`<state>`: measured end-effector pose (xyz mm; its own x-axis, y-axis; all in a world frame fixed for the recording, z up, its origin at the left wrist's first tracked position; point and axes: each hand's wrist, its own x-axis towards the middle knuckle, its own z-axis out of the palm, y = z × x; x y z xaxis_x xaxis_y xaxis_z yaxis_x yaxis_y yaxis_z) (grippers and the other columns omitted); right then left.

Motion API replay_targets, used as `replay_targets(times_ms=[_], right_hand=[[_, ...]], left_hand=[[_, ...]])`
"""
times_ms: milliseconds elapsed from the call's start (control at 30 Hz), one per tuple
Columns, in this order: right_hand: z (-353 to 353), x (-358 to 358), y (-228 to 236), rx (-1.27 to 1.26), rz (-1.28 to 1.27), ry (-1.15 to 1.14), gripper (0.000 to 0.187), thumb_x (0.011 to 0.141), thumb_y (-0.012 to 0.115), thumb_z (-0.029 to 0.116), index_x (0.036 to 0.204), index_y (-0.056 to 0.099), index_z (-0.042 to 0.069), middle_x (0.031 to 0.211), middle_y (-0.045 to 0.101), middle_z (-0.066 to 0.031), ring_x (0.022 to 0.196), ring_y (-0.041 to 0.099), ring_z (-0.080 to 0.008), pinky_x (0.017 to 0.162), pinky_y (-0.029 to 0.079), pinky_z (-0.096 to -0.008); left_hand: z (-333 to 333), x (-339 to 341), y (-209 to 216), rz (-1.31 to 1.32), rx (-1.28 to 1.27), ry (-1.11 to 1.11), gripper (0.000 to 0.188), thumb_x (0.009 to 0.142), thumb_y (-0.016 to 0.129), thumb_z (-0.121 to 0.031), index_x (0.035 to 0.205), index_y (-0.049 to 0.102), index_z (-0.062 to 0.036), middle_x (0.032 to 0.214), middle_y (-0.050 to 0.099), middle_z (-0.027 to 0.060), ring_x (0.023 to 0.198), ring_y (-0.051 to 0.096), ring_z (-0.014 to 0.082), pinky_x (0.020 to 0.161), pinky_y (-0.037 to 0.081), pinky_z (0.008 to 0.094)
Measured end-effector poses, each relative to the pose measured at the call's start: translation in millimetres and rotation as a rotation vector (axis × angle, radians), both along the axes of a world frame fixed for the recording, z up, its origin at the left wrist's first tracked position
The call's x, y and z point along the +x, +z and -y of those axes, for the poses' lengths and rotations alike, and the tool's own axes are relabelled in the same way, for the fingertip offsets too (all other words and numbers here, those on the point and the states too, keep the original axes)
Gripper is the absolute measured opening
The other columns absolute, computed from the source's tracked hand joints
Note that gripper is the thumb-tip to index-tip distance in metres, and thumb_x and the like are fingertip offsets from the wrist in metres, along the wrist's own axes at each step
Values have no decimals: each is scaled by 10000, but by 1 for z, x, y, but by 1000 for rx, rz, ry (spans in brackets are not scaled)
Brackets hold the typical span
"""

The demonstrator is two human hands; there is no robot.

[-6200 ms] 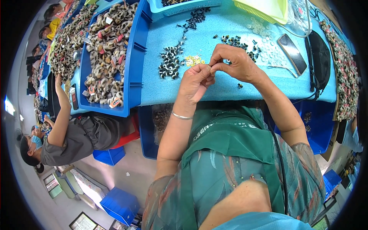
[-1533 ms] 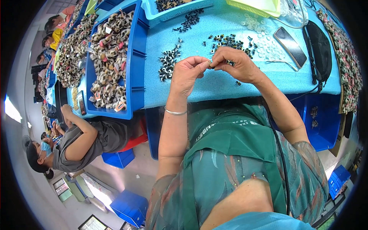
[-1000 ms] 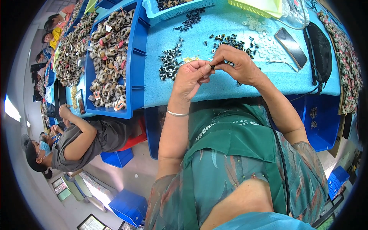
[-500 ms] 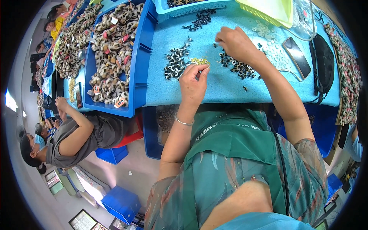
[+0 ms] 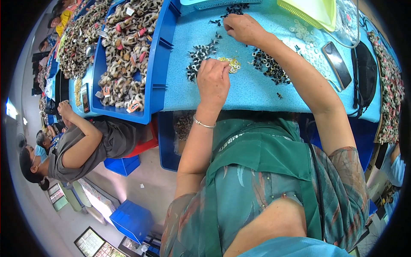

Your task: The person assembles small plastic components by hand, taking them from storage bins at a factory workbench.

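My left hand is low over the blue cloth, fingers bent down at a small pile of yellow rings; its fingertips are hidden. Just left of it lie black-and-white toy eyes with dark stems. Farther off, my right hand is closed, thumb and fingers together, close to a heap of small black stemmed pieces. Anything pinched in either hand is too small or hidden to make out. Below my right forearm spreads another pile of black pieces.
A blue crate of spotted plush pieces stands at left. Clear washers, a phone and a black pouch lie at right. A yellow-green basket stands at the back. A seated co-worker is at left.
My right hand has moved away and left, from near the right-hand black pile to the far black pieces. My left hand has turned palm-down beside the yellow rings. The view has shifted slightly.
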<state>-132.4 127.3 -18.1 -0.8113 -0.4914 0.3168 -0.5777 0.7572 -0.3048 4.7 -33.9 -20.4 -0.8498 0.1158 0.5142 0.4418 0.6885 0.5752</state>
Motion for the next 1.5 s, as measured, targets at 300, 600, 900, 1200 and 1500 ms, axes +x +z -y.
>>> replay_targets(times_ms=[300,600,900,1200,1500], right_hand=[[-35,73,32,-318,206,5,99,805,666,87,864,620,22,831,641,-107,708,607,-231,651,495,-346],[-53,126,23,-569,275,61,84,801,673,58,861,620,31,805,609,-92,725,598,-215,669,488,-345],[-46,136,30,-625,201,250,115,791,679,46,881,607,48,849,616,-62,829,602,-249,772,472,-373],[-44,144,43,-541,149,192,132,815,662,53,934,613,79,812,582,-44,798,572,-203,794,414,-329],[-45,135,39,-448,33,224,132,773,692,51,886,626,74,819,582,-32,804,551,-207,757,408,-340]], left_hand=[[-18,-8,0,91,-217,-46,91,694,725,-68,762,666,-58,784,574,81,796,549,272,713,455,387],[-11,-4,12,291,231,-61,70,759,706,-4,803,673,-47,790,643,57,707,578,184,646,469,291],[-11,3,30,890,1123,-315,149,827,715,-58,939,656,21,847,667,70,693,564,78,560,380,186],[-9,5,26,1009,1210,-439,138,865,684,-92,945,666,19,790,650,50,619,499,60,522,360,192],[-19,17,18,974,1134,-357,159,918,624,-144,941,671,6,780,650,39,594,452,48,527,353,190]])
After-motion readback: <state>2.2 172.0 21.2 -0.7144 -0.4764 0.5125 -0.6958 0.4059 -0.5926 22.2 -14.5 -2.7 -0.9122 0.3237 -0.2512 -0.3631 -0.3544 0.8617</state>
